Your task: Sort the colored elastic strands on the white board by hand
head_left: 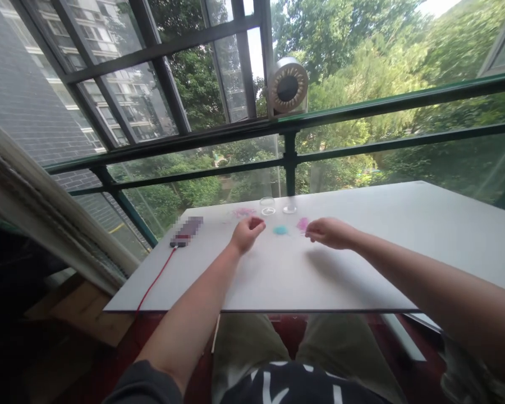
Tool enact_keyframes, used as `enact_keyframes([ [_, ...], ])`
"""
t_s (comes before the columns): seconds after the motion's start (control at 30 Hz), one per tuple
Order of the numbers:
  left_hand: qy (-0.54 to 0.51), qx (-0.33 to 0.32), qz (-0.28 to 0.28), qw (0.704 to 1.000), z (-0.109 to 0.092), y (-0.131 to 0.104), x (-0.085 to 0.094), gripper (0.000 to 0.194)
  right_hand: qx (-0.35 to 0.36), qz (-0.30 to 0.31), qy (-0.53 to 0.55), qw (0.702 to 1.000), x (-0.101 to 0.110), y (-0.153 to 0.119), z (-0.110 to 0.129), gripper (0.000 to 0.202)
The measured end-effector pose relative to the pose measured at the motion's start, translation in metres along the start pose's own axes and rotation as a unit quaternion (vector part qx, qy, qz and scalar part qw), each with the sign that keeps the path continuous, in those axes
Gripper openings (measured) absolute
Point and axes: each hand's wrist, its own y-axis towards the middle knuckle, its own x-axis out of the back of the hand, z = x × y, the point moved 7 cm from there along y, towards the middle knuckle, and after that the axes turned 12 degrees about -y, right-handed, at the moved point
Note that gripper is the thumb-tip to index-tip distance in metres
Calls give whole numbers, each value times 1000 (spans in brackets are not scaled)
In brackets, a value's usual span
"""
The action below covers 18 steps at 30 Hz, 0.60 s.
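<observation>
My left hand (246,234) is held over the white table with thumb and fingers curled together; anything between them is too small to make out. My right hand (331,232) is closed in a pinch at the edge of a small pink pile (303,224), and what its fingertips hold cannot be made out. Between the hands lies a small blue pile (280,230) of fine bits. A wider scatter of pink bits (244,212) lies behind my left hand. Beyond the piles stand a clear round container (267,203) and a small white round piece (290,210).
A blurred-out dark device (188,229) lies on the table's left side, with a red cable (156,279) running off the front edge. The white table (269,280) meets a green railing (252,165). A round silver fixture (289,87) stands on the rail by the open window.
</observation>
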Motion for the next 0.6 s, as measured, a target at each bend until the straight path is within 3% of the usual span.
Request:
enact_keyframes([
  [0.1, 112, 57, -77, 989, 11, 20, 56, 55, 62, 27, 28, 997, -11, 1, 36, 20],
  [0.17, 210, 118, -100, 965, 26, 27, 90, 74, 91, 42, 56, 993, -19, -1, 49, 21],
  [0.27, 311, 157, -70, 935, 51, 31, 122, 89, 132, 57, 88, 986, -30, -7, 58, 21],
  [0.4, 380, 158, 14, 911, 84, 34, 131, 96, 149, 49, 149, 976, -41, -15, 55, 19],
  [0.6, 383, 93, 69, 916, 107, 62, 116, 82, 160, 61, 188, 967, -50, -20, 53, 20],
])
